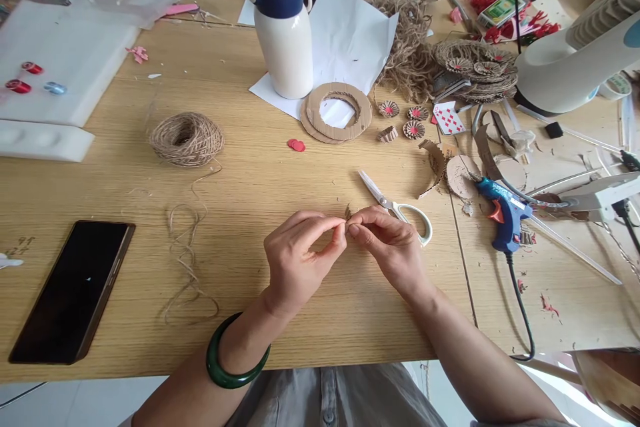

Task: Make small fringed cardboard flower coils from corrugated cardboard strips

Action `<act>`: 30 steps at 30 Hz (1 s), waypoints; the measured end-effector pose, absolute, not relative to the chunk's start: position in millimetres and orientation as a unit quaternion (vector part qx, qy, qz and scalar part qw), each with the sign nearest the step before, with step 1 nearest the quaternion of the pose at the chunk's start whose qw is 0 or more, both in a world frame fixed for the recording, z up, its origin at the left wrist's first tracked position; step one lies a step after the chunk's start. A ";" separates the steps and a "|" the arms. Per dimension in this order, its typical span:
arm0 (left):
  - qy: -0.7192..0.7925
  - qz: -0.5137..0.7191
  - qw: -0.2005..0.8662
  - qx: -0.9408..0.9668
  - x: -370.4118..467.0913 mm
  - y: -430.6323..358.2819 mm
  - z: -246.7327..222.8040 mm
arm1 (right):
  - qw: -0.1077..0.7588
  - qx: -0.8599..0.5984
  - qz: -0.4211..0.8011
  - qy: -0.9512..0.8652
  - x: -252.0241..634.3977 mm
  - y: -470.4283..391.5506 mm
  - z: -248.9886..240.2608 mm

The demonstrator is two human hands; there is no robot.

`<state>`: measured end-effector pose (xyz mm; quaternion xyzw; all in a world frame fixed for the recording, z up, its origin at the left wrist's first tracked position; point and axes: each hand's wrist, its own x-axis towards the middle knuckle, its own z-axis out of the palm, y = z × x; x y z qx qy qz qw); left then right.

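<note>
Both hands meet above the middle of the counter [280, 167], close to its near edge. The left hand [295, 257] and the right hand [393, 247] have their fingertips pressed together on a small brown piece [347, 213], which sticks up a little between the two thumbs. The piece is too small to say what it is made of. So each grip is pinching this same piece, and the other fingers are curled loosely. On the left wrist sits a dark green bangle [233, 363].

Just behind the right hand, a pair of scissors [395, 203] with white handles lies on the counter, blades pointing to the far left. Toward the right edge a blue glue gun [503, 210] rests, with its black cable running off the near edge. Toward the left side, a ball of jute twine [186, 139] lies, and a loose length of twine [187, 260] curls nearer to the person. A black phone [75, 290] lies at the near left corner, screen dark. Farther back stand a white bottle [283, 20] with a dark blue band, and just beside it cardboard rings [337, 111] on white paper. To the right of the rings are small cardboard flowers [403, 119] with red centres and a playing card [449, 119].
</note>
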<state>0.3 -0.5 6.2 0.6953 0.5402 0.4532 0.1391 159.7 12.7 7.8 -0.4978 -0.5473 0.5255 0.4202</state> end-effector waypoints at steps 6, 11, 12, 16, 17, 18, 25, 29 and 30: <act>0.575 0.473 0.264 0.613 2.2 -2.7 7.5 | 0.426 -0.488 0.596 -0.474 159.4 15.4 11.7; 0.596 0.479 0.335 0.550 1.9 -2.9 9.0 | 0.428 -0.508 0.605 -0.440 161.1 15.8 11.5; 0.598 0.477 0.343 0.545 1.7 -2.7 8.7 | 0.430 -0.512 0.603 -0.434 161.6 16.0 10.7; 0.590 0.486 0.372 0.527 1.1 -1.1 4.9 | 0.445 -0.511 0.616 -0.402 163.7 17.5 6.2; 0.585 0.484 0.392 0.520 1.0 -0.6 3.9 | 0.448 -0.510 0.619 -0.396 164.1 17.8 5.2; 0.578 0.474 0.424 0.512 1.0 0.0 3.2 | 0.451 -0.510 0.619 -0.392 164.4 18.1 4.5; 0.508 0.453 0.620 0.391 3.3 3.4 5.2 | 0.433 -0.475 0.645 -0.414 163.1 18.0 9.9; 0.520 0.479 0.625 0.331 2.7 5.3 4.3 | 0.401 -0.442 0.683 -0.421 162.6 19.3 13.9; 0.524 0.482 0.622 0.325 2.5 5.7 3.9 | 0.392 -0.440 0.690 -0.421 163.0 19.9 14.2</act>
